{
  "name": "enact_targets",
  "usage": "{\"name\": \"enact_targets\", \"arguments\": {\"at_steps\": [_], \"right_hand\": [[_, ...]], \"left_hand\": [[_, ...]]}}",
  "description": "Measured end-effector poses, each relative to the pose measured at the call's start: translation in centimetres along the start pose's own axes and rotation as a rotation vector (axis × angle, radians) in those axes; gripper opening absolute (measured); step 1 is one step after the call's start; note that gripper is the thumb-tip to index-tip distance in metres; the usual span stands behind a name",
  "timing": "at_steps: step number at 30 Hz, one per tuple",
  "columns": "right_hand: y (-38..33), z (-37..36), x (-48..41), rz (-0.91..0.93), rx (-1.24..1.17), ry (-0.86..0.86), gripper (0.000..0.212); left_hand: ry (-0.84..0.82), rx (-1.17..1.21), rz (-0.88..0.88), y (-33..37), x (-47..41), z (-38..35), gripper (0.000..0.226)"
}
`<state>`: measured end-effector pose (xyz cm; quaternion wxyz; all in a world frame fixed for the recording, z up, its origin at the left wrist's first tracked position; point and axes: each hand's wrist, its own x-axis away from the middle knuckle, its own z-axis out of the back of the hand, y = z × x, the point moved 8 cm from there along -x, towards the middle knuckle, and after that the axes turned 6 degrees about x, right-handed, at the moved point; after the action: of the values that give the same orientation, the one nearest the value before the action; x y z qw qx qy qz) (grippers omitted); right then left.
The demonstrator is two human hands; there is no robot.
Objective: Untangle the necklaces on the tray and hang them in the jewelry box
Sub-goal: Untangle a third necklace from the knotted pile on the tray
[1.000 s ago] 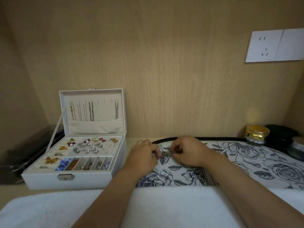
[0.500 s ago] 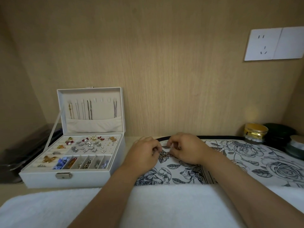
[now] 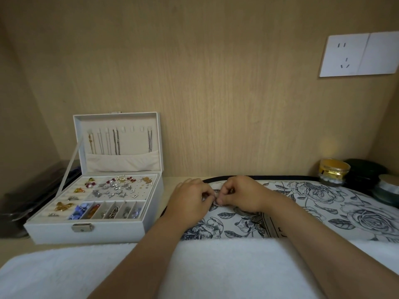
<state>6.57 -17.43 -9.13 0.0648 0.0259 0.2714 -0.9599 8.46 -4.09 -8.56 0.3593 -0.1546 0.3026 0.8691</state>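
Over blue-and-white flower tray (image 3: 323, 212), left hand (image 3: 190, 199) and right hand (image 3: 243, 194) sat close, fingers curled, both pinching small tangled silver chain necklace (image 3: 216, 202). Just left stood white open jewelry box (image 3: 108, 231), chains (image 3: 115, 142) hanging in lid (image 3: 129, 121).

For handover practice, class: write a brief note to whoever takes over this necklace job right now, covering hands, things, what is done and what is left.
Left hand: pinches the necklace at the tray's left end.
Right hand: pinches the same necklace.
Box: open, left of the tray.
Done: several chains hang in the lid.
Left: free this necklace, then hang it in the lid.
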Motion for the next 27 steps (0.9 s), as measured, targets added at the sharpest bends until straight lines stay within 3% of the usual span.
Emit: {"name": "enact_targets", "arguments": {"at_steps": [7,10,19,22,24,27], "right_hand": [[0.2,0.6,0.2,-0.071,-0.364,0.054,0.018],[0.1,0.2,0.2,-0.109,-0.450,0.025,0.026],[0.3,0.8,0.1,-0.130,-0.549,0.144,0.024],[0.3,0.9,0.2,-0.102,-0.416,0.162,0.021],[0.5,0.8,0.0,-0.079,-0.327,0.154,0.017],[0.8,0.5,-0.4,-0.065,-0.302,0.150,0.010]], "left_hand": [[0.075,0.696,0.379,-1.6,0.3,0.0,0.017],[0.088,0.847,0.450,-1.9,0.3,-0.1,0.018],[0.040,0.621,0.364,-1.9,0.7,0.6,0.015],[0.006,0.215,0.249,-1.4,0.6,1.4,0.012],[0.073,-0.028,0.199,-1.1,0.5,2.2,0.012],[0.237,-0.094,0.229,-1.5,0.5,3.5,0.014]]}}
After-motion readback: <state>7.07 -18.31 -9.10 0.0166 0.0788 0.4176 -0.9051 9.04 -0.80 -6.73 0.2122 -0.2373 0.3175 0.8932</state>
